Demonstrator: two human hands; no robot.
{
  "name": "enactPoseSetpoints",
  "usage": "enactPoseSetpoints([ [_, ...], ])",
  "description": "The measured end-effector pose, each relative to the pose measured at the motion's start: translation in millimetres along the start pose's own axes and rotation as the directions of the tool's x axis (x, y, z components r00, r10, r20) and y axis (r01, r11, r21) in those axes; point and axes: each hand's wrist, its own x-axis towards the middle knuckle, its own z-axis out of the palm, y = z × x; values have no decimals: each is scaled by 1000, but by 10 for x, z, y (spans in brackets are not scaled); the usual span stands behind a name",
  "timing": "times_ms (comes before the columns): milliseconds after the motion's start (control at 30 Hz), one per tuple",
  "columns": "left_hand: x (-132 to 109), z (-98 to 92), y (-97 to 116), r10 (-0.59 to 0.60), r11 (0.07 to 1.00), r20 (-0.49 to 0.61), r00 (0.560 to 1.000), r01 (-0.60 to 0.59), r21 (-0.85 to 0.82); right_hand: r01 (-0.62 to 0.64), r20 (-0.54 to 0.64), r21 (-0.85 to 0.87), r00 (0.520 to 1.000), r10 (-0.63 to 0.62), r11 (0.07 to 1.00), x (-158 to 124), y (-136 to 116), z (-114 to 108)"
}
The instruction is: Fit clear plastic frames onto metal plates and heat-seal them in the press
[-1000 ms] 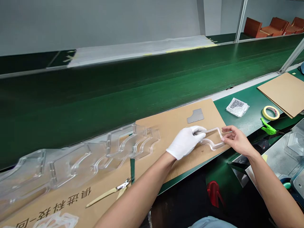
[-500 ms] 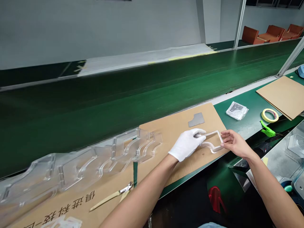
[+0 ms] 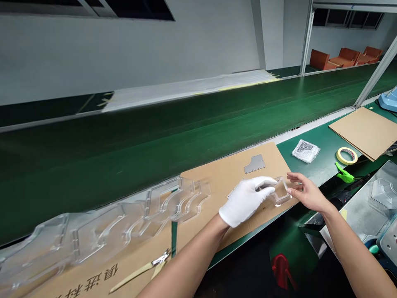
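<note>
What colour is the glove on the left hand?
Plain white; that left hand grips the clear plastic tray. Best in head view.

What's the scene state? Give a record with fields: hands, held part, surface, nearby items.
left hand: white glove, closed on the clear tray from its left
right hand: bare, fingertips at the tray's right end; grip unclear
tray position: over the near right corner of the cardboard sheet
on sheet: grey metal plate beyond the hands; row of clear trays to the left
beyond sheet: green conveyor belt
right of sheet: bagged QR packet, tape roll, green tool
</note>
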Motion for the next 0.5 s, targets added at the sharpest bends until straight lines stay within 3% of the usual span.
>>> enactPoseSetpoints([
  [100, -40, -7, 183, 148, 988, 99, 984, -143, -53, 101, 54, -1, 993, -101, 995, 2, -111, -30],
  [200, -11, 15, 252, 200, 974, 110, 974, -186, -126, 141, 47, 14, 989, -141, 990, 4, -212, -62],
  [333, 83, 69, 137, 207, 971, 139, 968, -186, -152, 144, 69, -94, 988, -138, 985, -26, -227, -57],
  [500, 133, 146, -93, 113, 980, 75, 991, -99, -172, 100, 51, -168, 994, -93, 981, -74, -62, 55],
])
